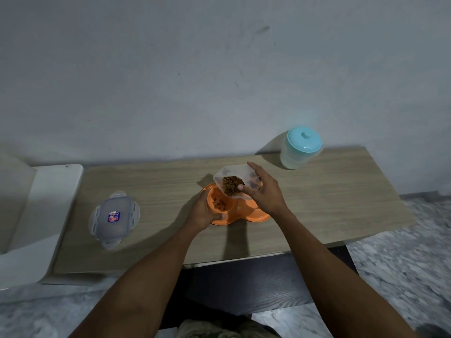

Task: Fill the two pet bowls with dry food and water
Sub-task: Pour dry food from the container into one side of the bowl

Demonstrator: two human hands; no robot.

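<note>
Wooden table (pixel 156 186): right hand (pixel 264 193) grasps container (pixel 234 182) tilted leftward; left hand (pixel 203 213) grasps bowl (pixel 220 203).

Both forearms are bare and sleeveless; camouflage-patterned trousers (pixel 227 330) show at the bottom edge.

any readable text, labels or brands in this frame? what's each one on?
Clear lid lying on the table: a red, white and blue sticker, print too blurred to read.
No text shows on the orange double bowl, the food container or the blue-lidded jug.
</note>
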